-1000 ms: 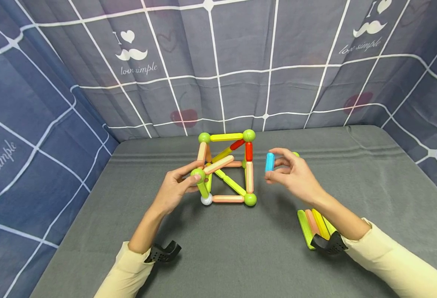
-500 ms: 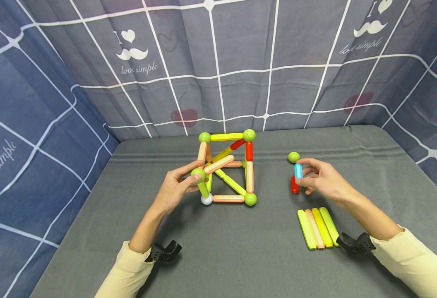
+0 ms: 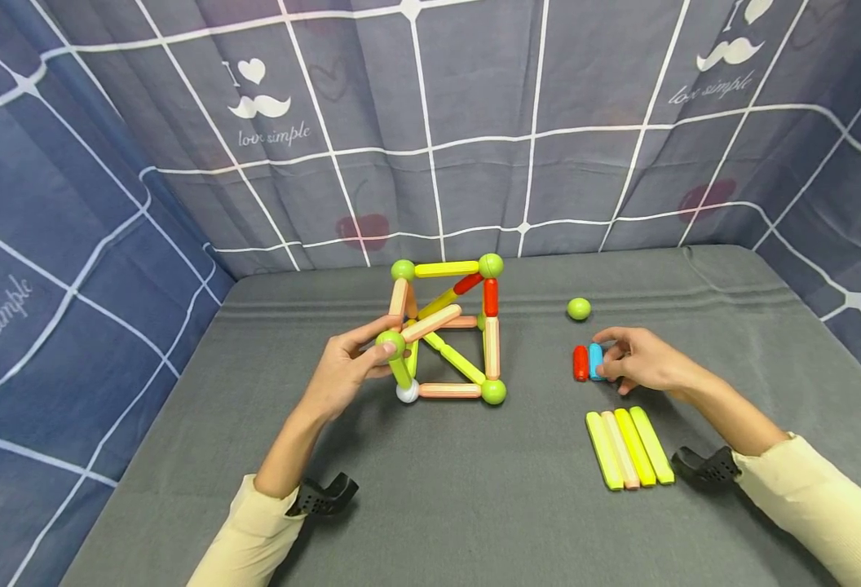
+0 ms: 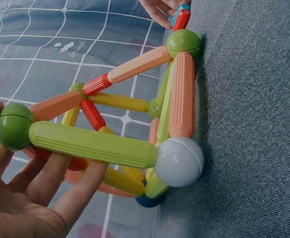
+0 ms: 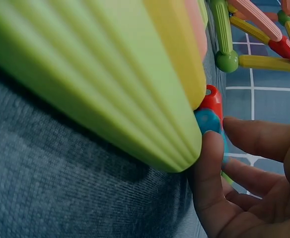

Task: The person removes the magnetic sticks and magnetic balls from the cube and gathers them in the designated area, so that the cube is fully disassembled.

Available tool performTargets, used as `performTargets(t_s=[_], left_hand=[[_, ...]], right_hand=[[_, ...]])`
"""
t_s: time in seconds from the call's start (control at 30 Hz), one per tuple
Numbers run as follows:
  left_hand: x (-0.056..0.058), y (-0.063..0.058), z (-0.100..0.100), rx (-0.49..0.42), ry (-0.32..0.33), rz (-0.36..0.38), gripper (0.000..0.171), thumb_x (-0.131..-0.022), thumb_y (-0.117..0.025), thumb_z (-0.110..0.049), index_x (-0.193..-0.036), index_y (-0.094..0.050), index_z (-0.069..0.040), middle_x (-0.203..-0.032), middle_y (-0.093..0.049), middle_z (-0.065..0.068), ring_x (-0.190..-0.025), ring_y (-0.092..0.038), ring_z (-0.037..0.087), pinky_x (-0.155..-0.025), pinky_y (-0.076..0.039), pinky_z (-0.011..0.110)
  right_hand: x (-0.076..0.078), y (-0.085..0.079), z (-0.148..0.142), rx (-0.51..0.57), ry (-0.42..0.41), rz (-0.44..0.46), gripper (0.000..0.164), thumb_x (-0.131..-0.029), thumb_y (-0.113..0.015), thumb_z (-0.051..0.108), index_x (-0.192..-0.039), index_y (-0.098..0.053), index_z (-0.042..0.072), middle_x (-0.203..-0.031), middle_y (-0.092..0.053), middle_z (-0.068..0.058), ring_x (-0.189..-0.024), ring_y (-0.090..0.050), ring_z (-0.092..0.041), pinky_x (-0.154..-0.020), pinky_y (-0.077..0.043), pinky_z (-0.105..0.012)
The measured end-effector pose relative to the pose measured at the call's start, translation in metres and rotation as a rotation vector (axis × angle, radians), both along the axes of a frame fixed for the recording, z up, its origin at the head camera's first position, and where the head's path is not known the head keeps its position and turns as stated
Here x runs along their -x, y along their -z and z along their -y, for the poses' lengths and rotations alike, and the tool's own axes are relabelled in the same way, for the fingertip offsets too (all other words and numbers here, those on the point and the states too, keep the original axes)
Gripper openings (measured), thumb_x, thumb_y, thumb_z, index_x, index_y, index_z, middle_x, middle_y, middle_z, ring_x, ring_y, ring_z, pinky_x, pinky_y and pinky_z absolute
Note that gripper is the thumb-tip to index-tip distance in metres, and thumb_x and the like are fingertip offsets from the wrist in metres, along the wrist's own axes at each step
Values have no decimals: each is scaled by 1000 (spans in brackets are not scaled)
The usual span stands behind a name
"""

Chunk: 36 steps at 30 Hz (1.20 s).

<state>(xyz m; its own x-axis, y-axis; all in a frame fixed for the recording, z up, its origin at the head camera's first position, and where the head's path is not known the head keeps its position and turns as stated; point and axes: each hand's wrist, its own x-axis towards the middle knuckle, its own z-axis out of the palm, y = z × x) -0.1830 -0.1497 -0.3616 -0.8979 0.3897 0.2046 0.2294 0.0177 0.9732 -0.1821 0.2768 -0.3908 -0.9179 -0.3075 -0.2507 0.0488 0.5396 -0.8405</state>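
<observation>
My left hand (image 3: 341, 373) grips a green ball (image 3: 390, 346) at the near left upper corner of a boxy frame (image 3: 492, 349) of building sticks and balls. A salmon stick (image 3: 432, 324) slants from that ball, its other end free. Below it, a light green stick (image 4: 93, 145) leads down to a white ball (image 4: 180, 161) near the cloth. Over on the right, my right hand (image 3: 643, 359) has thumb and index finger at the two ends of a short blue stick (image 3: 595, 359). This lies alongside a short red stick (image 3: 580, 364) on the cloth.
Four-sided cloth walls are not fully seen; a checked curtain (image 3: 474, 187) rises behind the grey cloth (image 3: 430, 505). A loose green ball (image 3: 579, 309) lies beyond the short sticks. Several long sticks (image 3: 624, 448) lie side by side nearer me, close to my right wrist.
My right hand has carried the blue stick rightward from beside the frame and down to the cloth by the red stick. My left hand has stayed on the green ball.
</observation>
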Motion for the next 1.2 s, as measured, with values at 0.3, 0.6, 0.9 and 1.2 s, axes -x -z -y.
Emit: performTargets(t_s=[0.3,0.6,0.9,1.2], left_hand=[[0,0,-1,5,-1,-11,44,-99,-57,-3,-141,-48,7,-137,-52,27,-103,-67,18,-83,-56,41],[0,0,-1,14,-17,10,43,-99,-59,-6,-140,-51,5,-139,-52,23,-112,-62,33,-84,-56,41],[0,1,-1,16,-19,7,43,-99,-59,-7,-140,-51,5,-140,-51,24,-112,-63,30,-84,-56,40],[0,0,-1,8,-17,6,44,-99,-58,-5,-140,-50,7,-138,-52,24,-111,-61,40,-84,-56,41]], right_hand=[[-1,1,-1,3,-13,-5,55,-92,-63,1,-139,-38,-15,-97,-56,-16,-77,-58,-25,-63,-57,-34],[0,1,-1,0,-26,-14,51,-93,-61,2,-137,-41,-14,-99,-57,-17,-76,-60,-26,-63,-58,-34],[1,-12,11,-27,27,-129,42,-94,-60,4,-133,-49,-8,-100,-54,-17,-73,-57,-26,-60,-57,-36],[-5,-45,75,185,-24,-209,37,-93,-64,3,-129,-56,-3,-119,-56,-25,-61,-60,-28,-53,-56,-39]])
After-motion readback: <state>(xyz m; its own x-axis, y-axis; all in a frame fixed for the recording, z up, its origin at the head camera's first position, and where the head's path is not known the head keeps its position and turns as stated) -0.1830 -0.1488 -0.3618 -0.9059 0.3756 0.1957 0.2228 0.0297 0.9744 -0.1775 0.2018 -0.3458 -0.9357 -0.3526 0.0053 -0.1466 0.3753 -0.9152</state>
